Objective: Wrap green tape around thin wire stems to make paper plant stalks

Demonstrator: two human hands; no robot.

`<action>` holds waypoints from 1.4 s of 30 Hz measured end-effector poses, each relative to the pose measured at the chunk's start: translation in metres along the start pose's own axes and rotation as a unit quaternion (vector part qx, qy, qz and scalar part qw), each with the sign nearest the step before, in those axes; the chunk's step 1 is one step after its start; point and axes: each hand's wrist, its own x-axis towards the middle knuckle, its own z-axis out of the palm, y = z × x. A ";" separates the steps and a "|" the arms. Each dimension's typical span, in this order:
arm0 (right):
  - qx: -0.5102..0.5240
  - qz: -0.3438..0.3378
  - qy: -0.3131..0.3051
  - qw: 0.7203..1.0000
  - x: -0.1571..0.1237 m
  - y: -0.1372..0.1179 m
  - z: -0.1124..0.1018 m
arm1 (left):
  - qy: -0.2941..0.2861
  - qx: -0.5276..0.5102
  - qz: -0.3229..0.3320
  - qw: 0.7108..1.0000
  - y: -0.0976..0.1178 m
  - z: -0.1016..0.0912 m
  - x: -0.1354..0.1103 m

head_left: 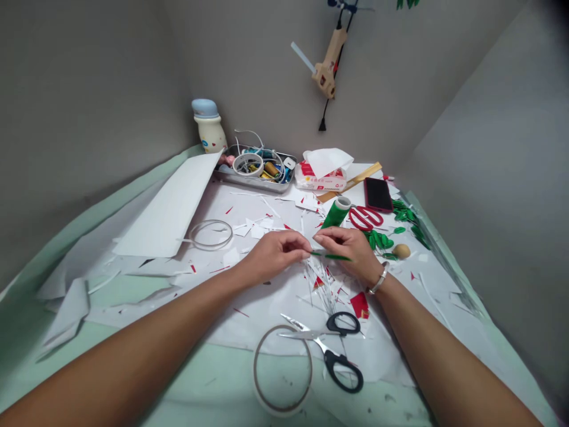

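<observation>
My left hand (284,252) is closed in a pinch on the end of a thin green strip (338,257), narrow like a stem or slim leaf. My right hand (353,252) curls over the same strip, thumb and fingers close together, with part of the grip hidden. Just behind the right hand a spool of green thread (334,214) leans on the white paper. Thin silvery wires (328,293) lie in a loose bundle below both hands. Black-handled scissors (317,338) rest with blades spread nearer to me, beside a large roll of tape (258,379).
Paper scraps cover the white sheet (208,320). Red-handled scissors (365,218), green leaves (377,240), a brown ball (402,251) and a phone (377,194) lie right. Behind stand a metal tray (253,183), tissues (320,178) and a bottle (210,130). A glue gun (329,65) hangs above.
</observation>
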 end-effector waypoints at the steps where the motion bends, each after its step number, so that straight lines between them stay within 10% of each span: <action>1: -0.004 -0.004 -0.013 1.000 0.000 0.000 0.002 | 0.018 -0.028 -0.014 0.999 0.000 -0.001 0.001; 9: -0.100 -0.131 -0.113 0.980 -0.007 -0.016 0.013 | 0.170 0.108 -0.030 0.979 -0.010 -0.006 0.004; 16: -0.125 -0.157 -0.035 0.979 -0.005 -0.018 0.003 | 0.078 0.256 0.047 0.962 -0.012 -0.002 0.000; 21: -0.052 -0.092 0.018 0.994 0.000 -0.010 -0.002 | -0.020 0.187 0.076 0.979 -0.006 0.000 -0.001; 30: -0.033 -0.053 -0.056 0.996 -0.001 -0.001 0.006 | 0.084 -0.062 -0.039 0.994 -0.005 -0.005 0.003; 37: -0.134 -0.176 -0.125 0.967 -0.009 -0.018 0.014 | 0.185 0.122 -0.012 0.975 -0.010 -0.005 0.004; 42: -0.152 -0.191 -0.054 0.968 -0.008 -0.020 0.006 | 0.138 0.255 0.029 0.957 -0.012 -0.002 0.002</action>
